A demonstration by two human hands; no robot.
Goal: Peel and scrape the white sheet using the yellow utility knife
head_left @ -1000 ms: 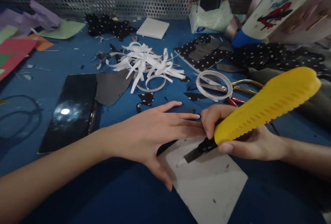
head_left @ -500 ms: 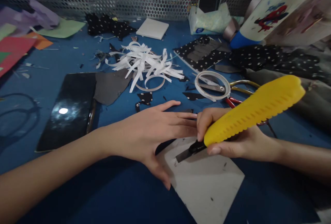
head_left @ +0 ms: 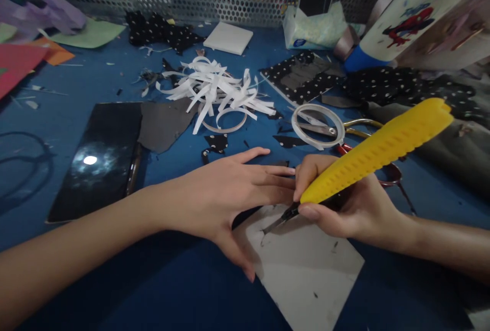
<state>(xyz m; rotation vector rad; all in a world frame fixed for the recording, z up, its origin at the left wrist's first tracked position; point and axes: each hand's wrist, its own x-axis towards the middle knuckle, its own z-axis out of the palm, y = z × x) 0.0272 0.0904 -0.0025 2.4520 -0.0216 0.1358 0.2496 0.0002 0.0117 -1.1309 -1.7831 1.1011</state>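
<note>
My right hand (head_left: 346, 206) grips a yellow utility knife (head_left: 377, 150) with its black nose and blade (head_left: 277, 220) tipped down onto a grey-white sheet of card (head_left: 306, 270) on the blue table. My left hand (head_left: 224, 196) lies flat, fingers spread, pressing on the upper left edge of that sheet. Its thumb reaches down along the sheet's left side, and its fingertips meet my right hand's fingers. A dark piece lies partly hidden under my left palm.
A black phone (head_left: 99, 157) lies at the left beside a grey scrap (head_left: 164, 124). White paper strips (head_left: 216, 91) pile up behind. A tape ring (head_left: 316, 127) and scissors (head_left: 363, 127) sit at the right, with dotted black fabric (head_left: 401, 86) and coloured papers (head_left: 23, 55) further off.
The knife has swung so its handle points higher and its blade tip has come down onto the sheet. My right hand has shifted slightly left. My left hand has stayed in place.
</note>
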